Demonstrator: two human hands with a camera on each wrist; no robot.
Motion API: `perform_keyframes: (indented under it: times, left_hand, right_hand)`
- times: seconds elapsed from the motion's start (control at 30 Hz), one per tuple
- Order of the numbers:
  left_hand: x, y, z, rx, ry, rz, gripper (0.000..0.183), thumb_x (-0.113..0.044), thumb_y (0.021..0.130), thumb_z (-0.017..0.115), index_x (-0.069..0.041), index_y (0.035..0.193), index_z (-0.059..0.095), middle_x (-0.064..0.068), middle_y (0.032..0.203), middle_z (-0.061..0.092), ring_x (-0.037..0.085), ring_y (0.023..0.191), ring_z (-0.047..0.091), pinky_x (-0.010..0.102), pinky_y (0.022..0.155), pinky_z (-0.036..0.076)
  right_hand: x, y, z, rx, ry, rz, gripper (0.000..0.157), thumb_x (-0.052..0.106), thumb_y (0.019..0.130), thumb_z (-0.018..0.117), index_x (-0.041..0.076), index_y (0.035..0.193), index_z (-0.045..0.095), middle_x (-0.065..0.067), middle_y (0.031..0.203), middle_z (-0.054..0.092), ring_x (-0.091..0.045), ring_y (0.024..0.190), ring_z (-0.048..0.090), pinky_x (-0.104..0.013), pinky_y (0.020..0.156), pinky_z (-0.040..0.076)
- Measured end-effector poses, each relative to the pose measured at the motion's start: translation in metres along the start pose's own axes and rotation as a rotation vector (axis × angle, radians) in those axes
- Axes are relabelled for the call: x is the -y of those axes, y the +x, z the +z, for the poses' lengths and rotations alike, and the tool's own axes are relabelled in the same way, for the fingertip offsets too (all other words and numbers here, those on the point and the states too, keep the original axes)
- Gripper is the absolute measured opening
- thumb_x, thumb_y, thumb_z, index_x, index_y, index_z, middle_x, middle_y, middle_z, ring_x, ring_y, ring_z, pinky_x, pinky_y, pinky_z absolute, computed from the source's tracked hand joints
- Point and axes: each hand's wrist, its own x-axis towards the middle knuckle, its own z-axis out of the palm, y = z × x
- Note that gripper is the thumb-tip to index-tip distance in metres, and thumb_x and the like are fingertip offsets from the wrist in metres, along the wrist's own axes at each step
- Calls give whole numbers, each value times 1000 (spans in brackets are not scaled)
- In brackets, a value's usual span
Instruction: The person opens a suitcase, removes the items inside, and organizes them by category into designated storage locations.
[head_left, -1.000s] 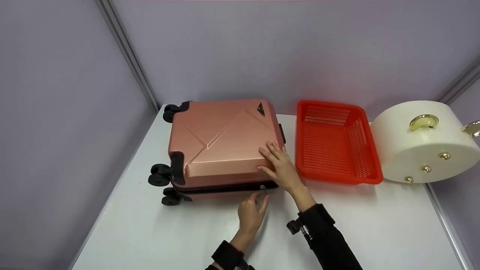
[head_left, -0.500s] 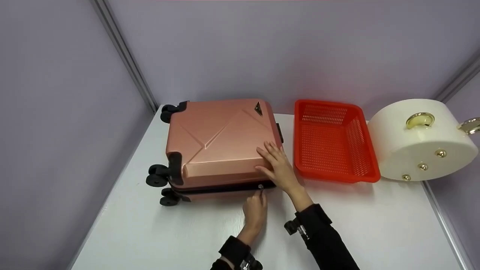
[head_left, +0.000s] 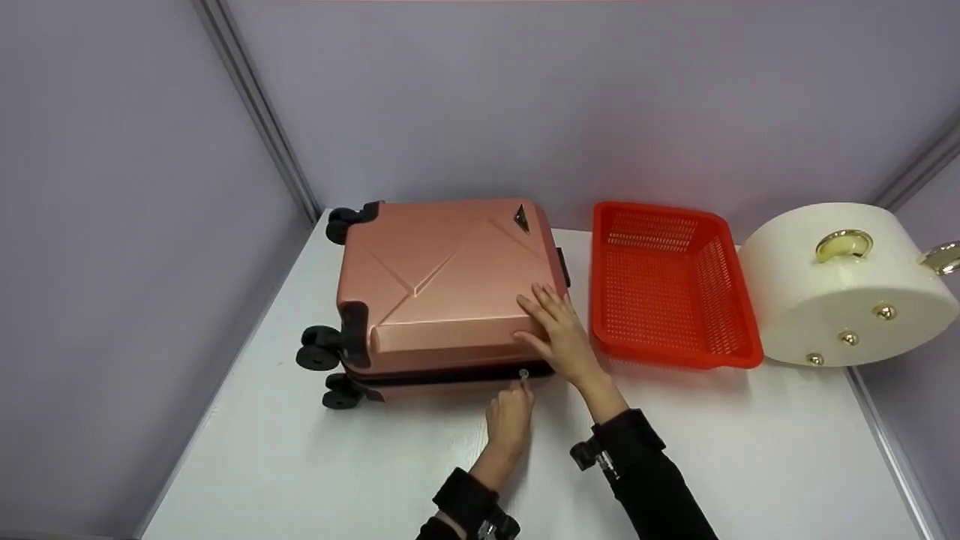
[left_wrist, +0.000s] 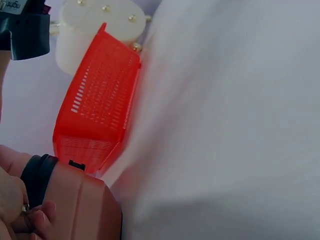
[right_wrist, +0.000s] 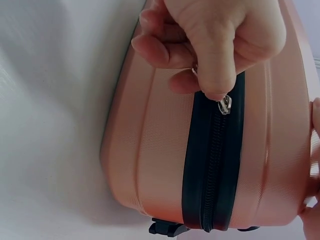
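A pink hard-shell suitcase [head_left: 442, 262] lies flat on the white table, its wheels to the left. Along its near side runs a black zipper band [right_wrist: 212, 155]. My left hand [head_left: 508, 421] is at this side, near the right corner, pinching the zipper pull [right_wrist: 225, 105] between thumb and curled fingers. In the right wrist view, the left thumb [right_wrist: 216, 65] covers most of the pull. My right hand [head_left: 564, 341] rests on the suitcase's near right corner with fingers spread; only its edge shows in the right wrist view.
Just right of the suitcase stands a red perforated plastic basket [head_left: 600, 300]. Beyond it, a white round pot-like vessel [head_left: 817, 277] with gold knobs and handles lies on its side. Grey-lilac walls close off the back and sides of the white table [head_left: 300, 465].
My left hand has turned and come up to the zipper pull; its thumb and finger have gone from spread to pinching. The right hand and the suitcase stay in place.
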Motion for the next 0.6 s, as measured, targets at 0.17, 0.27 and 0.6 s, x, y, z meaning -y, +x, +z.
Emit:
perform_keyframes:
  times: [0.17,0.27,0.6]
  left_hand:
    - [0,-1,-2,28,3,3,23,-11,82,58,-3,61,55,10,49,56,25,43,56,33,34,37]
    - [1,-2,-4,8,8,15,22,-11,81,60,-3,61,55,9,48,56,24,41,55,31,33,37]
    - [11,-2,-16,-40,29,26,26,-13,83,59,-4,59,51,11,45,54,24,37,53,33,31,35]
  right_hand:
    - [1,-1,0,10,-3,9,56,31,77,66,9,126,50,-18,135,36,-34,126,28,-54,99,15]
    - [1,-1,-2,13,2,8,55,30,77,66,9,126,50,-18,135,36,-34,125,29,-54,99,15]
    - [-1,-1,-3,26,1,3,54,31,78,65,10,126,50,-16,135,37,-34,125,29,-53,100,15]
